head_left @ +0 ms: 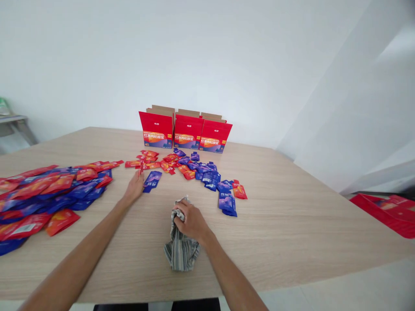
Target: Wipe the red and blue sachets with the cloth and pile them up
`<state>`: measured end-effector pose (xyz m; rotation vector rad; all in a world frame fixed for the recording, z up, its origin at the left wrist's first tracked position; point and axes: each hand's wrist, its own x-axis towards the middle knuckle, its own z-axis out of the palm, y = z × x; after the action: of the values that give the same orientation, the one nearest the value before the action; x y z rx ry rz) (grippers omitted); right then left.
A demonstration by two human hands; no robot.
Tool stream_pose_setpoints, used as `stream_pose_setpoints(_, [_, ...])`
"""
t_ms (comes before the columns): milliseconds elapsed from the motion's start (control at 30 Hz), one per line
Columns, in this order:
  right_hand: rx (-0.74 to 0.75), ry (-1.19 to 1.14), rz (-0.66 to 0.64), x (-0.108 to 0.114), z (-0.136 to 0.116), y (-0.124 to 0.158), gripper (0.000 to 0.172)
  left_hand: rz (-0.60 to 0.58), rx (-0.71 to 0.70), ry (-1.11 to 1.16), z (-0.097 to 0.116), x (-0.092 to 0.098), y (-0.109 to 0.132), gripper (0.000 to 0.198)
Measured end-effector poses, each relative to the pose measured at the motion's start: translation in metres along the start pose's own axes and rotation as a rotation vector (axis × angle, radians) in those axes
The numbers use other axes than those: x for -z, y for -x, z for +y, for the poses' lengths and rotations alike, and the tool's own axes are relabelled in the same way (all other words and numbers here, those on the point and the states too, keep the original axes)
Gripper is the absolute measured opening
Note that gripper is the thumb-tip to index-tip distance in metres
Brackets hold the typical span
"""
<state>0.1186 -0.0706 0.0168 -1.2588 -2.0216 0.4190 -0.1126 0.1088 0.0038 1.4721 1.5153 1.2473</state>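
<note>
My right hand point(191, 220) is closed around the top of a crumpled grey striped cloth point(182, 255), which lies on the table in front of me. Further left, my left hand point(134, 188) is closed on a red sachet point(141, 167), seen nearly edge-on. Just right of that hand, a blue sachet point(152, 180) lies flat on the table. Loose red sachets point(151, 165) are scattered behind the left hand. Blue sachets point(207, 172) spread to the right of them, ending near a red sachet point(239, 190).
A large pile of red and blue sachets point(58, 190) covers the table's left side. Three red cartons point(189, 131) with raised flaps stand in a row at the back. A red container point(385, 211) sits beyond the table's right edge point(340, 196). A white wall rises behind.
</note>
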Motion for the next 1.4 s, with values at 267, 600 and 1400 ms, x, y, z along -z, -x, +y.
stream_pose_setpoints(267, [0.074,-0.143,0.243,0.011,-0.010,0.000,0.016,-0.406,0.473,0.926,0.042,-0.038,0.079,0.036])
stream_pose_setpoints(600, [0.124,-0.130,0.388,0.016,-0.011,0.003,0.014,-0.598,0.564,1.025,0.057,-0.072,0.139,0.009])
stream_pose_setpoints(1400, [0.057,0.026,0.029,0.006,-0.010,0.003,0.019,-0.606,0.658,1.064,0.048,-0.077,0.150,0.029])
